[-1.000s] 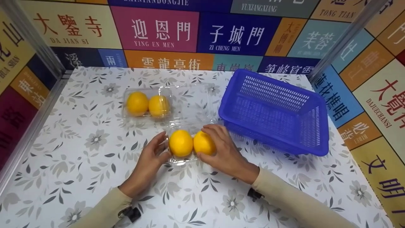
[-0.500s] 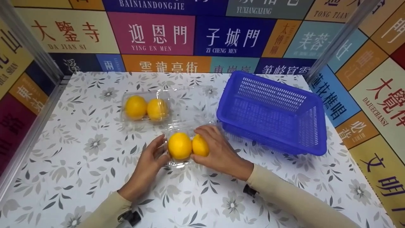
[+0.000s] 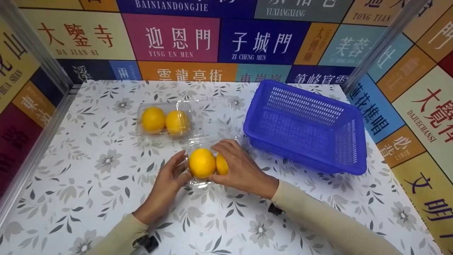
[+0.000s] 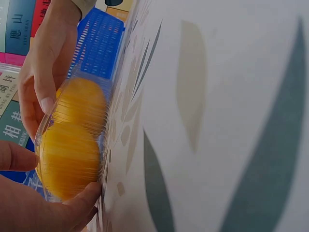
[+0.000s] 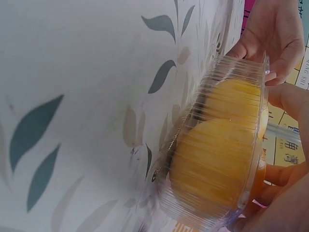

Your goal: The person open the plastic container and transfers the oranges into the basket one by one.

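Observation:
Two oranges sit side by side in a clear plastic clamshell container (image 5: 236,65) on the table. My left hand (image 3: 166,184) holds the container's left end, thumb and fingers at its corners in the left wrist view. Over the right orange (image 3: 222,164) my right hand (image 3: 244,170) is curled, gripping it from above with thumb in front and fingers behind. The hand hides much of that fruit in the head view. The left orange (image 3: 202,163) shows in full next to it. Ribbed container walls surround both fruits in the wrist views.
Behind, to the left, another clear container (image 3: 139,131) holds two oranges (image 3: 153,120), its transparent lid (image 3: 212,117) spread to the right. A blue perforated basket (image 3: 304,159) stands at the right. Printed panels (image 3: 173,39) wall in the floral-covered table (image 3: 106,198).
My right hand has shifted slightly left and now covers more of the right orange. My left hand has stayed at the container's end. The head view has tilted a little.

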The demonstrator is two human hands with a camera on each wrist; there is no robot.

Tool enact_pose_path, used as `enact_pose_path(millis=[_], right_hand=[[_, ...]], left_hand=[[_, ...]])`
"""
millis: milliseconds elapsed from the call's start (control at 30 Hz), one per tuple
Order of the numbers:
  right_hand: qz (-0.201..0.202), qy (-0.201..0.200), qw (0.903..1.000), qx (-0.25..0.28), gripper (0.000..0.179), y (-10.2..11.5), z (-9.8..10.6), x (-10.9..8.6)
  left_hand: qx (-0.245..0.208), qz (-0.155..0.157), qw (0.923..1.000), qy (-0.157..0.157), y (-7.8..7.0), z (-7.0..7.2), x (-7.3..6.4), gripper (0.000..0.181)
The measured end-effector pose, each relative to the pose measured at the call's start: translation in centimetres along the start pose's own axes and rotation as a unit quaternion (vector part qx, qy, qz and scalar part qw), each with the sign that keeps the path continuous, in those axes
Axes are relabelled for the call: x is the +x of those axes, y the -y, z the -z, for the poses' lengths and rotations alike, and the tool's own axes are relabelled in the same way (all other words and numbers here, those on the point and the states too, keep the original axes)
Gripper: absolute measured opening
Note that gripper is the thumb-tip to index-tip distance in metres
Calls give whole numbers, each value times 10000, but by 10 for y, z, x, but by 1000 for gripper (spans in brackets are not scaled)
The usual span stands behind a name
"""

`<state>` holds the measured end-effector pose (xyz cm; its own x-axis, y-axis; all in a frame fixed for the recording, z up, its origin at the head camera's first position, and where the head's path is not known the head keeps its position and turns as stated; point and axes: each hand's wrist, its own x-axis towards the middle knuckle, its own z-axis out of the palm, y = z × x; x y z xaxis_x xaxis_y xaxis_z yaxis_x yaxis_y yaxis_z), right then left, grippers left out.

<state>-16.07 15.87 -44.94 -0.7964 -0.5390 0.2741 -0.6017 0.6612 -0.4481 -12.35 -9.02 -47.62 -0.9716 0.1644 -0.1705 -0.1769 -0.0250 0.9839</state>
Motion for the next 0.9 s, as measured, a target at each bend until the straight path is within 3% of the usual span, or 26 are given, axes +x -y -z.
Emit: enact_pose_path(millis=[433,900], right_hand=[[-200,791,9964,-248,91,3,0,23],[27,809,9962,-333,84,3,-5,30]], left_hand=[[-184,-99,9998,3,1,0,-1,79],[-125,-46,9999,-41,1,0,1,78]])
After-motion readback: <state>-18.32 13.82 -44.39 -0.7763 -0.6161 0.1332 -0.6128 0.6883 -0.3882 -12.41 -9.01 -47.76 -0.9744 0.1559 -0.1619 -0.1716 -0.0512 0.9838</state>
